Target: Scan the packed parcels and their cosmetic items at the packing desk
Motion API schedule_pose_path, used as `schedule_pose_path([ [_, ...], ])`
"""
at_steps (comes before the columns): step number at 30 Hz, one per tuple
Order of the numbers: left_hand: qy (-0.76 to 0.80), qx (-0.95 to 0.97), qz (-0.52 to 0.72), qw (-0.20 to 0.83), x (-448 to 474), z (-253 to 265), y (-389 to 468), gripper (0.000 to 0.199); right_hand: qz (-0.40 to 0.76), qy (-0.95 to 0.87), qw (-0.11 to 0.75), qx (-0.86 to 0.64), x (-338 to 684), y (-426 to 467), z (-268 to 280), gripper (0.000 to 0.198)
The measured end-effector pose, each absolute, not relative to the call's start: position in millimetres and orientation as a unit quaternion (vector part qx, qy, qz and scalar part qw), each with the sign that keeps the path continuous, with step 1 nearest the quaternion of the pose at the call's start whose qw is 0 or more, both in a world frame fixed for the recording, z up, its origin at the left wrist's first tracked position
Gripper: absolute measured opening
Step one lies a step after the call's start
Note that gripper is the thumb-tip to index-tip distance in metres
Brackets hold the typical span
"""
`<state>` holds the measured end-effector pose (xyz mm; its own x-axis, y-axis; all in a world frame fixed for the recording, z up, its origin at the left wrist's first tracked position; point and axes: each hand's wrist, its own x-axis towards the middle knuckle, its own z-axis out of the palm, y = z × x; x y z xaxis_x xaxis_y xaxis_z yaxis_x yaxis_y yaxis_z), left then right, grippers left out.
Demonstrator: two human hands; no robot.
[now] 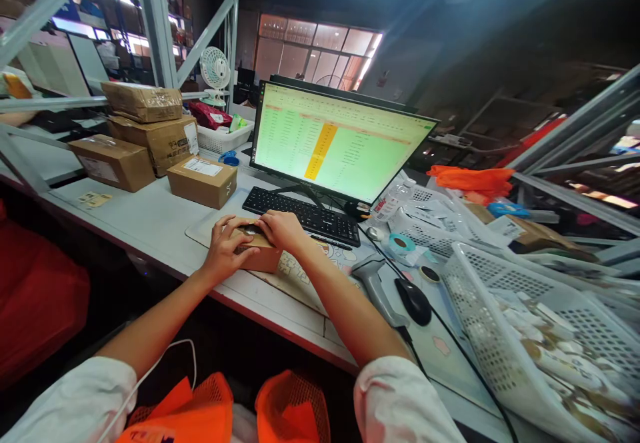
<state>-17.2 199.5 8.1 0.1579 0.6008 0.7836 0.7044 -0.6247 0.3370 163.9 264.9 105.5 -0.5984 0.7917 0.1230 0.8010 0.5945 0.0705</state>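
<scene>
A small brown cardboard box (263,260) sits on the desk mat in front of the keyboard, with both of my hands on it. My left hand (224,250) grips its left side, thumb along the front and fingers over the top. Across the top right edge, my right hand (281,228) bends its fingers down and presses on the box. A small dark patch or object (251,229) shows on the box top between my hands; what it is I cannot make out. The underside of my right fingers is hidden.
Behind the box are a black keyboard (300,216) and a lit monitor (340,140). Taped cartons (203,180) stand at the left. To the right lie a barcode scanner (377,290), a corded mouse (414,301) and a white basket (493,336) filled with small items.
</scene>
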Motion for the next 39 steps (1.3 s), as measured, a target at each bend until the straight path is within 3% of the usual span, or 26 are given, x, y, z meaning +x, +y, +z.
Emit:
schedule_pose_path([
  [6,-0.425,-0.802,-0.416,0.049,-19.4,22.5,192.6,0.017,0.036,-0.838,0.078,-0.539,159.5,309.4,93.5,0.052],
  [12,-0.439,-0.864,-0.245,-0.037,-18.7,82.8,210.0,0.011,0.089,-0.845,0.061,-0.524,161.3,335.1,75.6,0.056],
  [15,-0.455,-0.857,-0.235,0.055,0.3,95.2,202.3,0.026,0.102,-0.840,0.070,-0.528,163.6,336.3,71.8,0.056],
  [18,-0.489,-0.824,-0.229,0.173,18.6,78.6,176.3,0.023,0.114,-0.836,0.084,-0.530,164.6,334.6,69.9,0.057],
  [22,-0.481,-0.816,-0.231,0.225,18.9,44.3,138.4,0.024,0.123,-0.829,0.100,-0.537,164.1,333.4,67.1,0.055],
  [27,-0.458,-0.861,-0.182,0.126,-4.3,62.6,140.8,0.029,0.130,-0.827,0.109,-0.537,162.8,334.5,65.0,0.054],
  [33,-0.419,-0.907,-0.003,-0.053,-9.8,120.9,224.7,0.034,0.124,-0.823,0.110,-0.544,163.6,331.5,68.1,0.056],
  [35,-0.417,-0.907,0.030,-0.043,1.1,127.2,240.6,0.042,0.120,-0.822,0.112,-0.545,165.1,330.1,69.1,0.056],
  [39,-0.427,-0.902,0.056,0.039,22.3,128.0,241.1,0.028,0.117,-0.823,0.113,-0.544,166.9,329.0,69.1,0.051],
])
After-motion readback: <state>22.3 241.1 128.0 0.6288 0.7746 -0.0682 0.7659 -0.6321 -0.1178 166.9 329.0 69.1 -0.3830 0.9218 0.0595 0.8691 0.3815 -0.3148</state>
